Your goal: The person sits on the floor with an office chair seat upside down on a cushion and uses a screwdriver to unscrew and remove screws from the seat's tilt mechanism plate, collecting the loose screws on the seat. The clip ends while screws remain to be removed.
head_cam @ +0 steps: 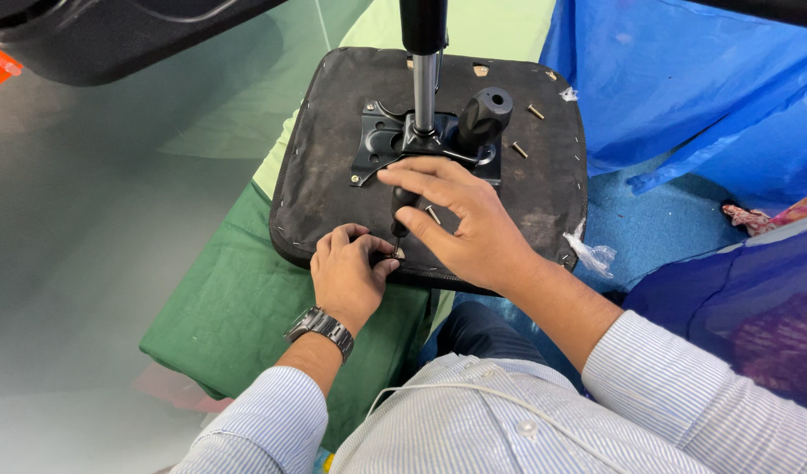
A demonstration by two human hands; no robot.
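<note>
Seat cushion [544, 189], black and upside down, mid-frame on green cloth [236, 307], metal plate [381, 140] and chrome post [425, 88] bolted on top. Right hand [460, 219] closed around black screwdriver [401, 211], tip at near edge. Left hand [346, 272] pinching screw [396, 254] there. Loose screws [535, 111] upper right. Blue plastic sheet [684, 79] crowding right; open floor left.

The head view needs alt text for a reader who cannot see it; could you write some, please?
A right hand holds a black-handled screwdriver upright over a screw steadied by the left hand on an upturned black chair seat. Loose screws lie near its metal bracket.
</note>
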